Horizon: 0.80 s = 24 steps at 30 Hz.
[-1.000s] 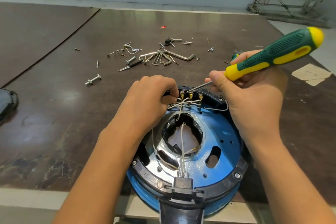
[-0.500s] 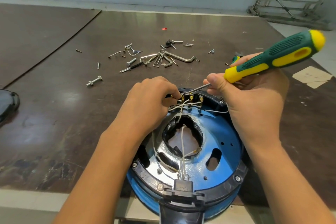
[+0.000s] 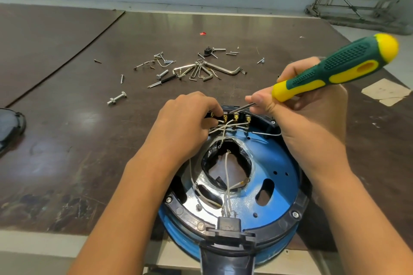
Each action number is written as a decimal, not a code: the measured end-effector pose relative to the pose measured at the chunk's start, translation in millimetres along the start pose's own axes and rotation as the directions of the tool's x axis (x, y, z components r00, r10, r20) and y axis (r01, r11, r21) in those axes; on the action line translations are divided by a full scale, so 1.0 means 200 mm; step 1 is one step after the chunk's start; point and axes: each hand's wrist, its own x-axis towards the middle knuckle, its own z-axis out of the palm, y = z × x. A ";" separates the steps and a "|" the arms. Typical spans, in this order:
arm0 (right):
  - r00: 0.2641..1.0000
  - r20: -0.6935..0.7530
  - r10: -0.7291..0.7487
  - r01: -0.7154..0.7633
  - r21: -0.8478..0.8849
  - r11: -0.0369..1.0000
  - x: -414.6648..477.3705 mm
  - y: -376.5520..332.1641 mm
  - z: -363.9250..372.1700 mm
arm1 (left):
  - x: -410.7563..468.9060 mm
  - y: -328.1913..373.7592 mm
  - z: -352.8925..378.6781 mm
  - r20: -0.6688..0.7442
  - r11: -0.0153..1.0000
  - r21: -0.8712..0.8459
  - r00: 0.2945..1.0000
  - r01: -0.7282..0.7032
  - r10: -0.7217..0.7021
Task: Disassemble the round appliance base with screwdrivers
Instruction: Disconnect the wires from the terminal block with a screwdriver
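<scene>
The round blue appliance base (image 3: 277, 167) lies open side up at the table's near edge, with a black rim and white wires (image 3: 226, 176) running across its middle. My left hand (image 3: 185, 125) pinches a black terminal strip with brass contacts (image 3: 237, 117) at the base's far rim. My right hand (image 3: 306, 118) grips a green and yellow screwdriver (image 3: 339, 67), whose metal tip rests on the strip close to my left fingers. A second green tool is mostly hidden behind my right hand.
Loose screws, bolts and several hex keys (image 3: 201, 70) are scattered on the dark table beyond the base. A bolt with a nut (image 3: 116, 98) lies to the left. A black cover (image 3: 10, 127) sits at the left edge. Paper scraps (image 3: 386, 94) lie right.
The screwdriver tip has shifted slightly left along the terminal strip towards my left fingers. Both hands stay at the far rim of the base.
</scene>
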 end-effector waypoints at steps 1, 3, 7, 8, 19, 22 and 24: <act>0.999 0.029 0.015 -0.016 0.038 0.999 0.00 -0.01 0.00 | 0.00 0.00 0.00 0.002 1.000 -0.002 1.000 0.007 -0.007; 0.982 -0.115 -0.151 0.162 0.097 0.982 -0.04 -0.03 0.00 | 0.00 0.00 -0.01 -0.004 1.000 -0.005 1.000 0.018 -0.018; 0.974 -0.133 -0.181 0.206 0.209 0.956 -0.09 -0.04 -0.03 | -0.02 0.03 -0.01 0.002 1.000 0.000 1.000 0.015 -0.015; 0.978 -0.113 -0.174 0.193 0.191 0.963 -0.07 -0.04 -0.03 | -0.03 0.03 -0.01 0.002 1.000 0.006 1.000 0.010 -0.010; 0.997 0.016 -0.080 0.073 0.260 0.963 0.07 -0.06 0.02 | -0.01 0.01 -0.01 -0.006 0.999 0.023 0.999 0.047 -0.047; 1.000 0.020 -0.023 0.016 0.307 0.952 0.07 -0.02 0.00 | -0.01 0.01 -0.01 -0.006 0.999 0.028 0.999 0.039 -0.039; 1.000 0.003 0.011 -0.011 0.312 0.950 0.08 0.00 -0.01 | -0.01 0.01 -0.02 -0.006 0.999 0.022 0.999 0.033 -0.033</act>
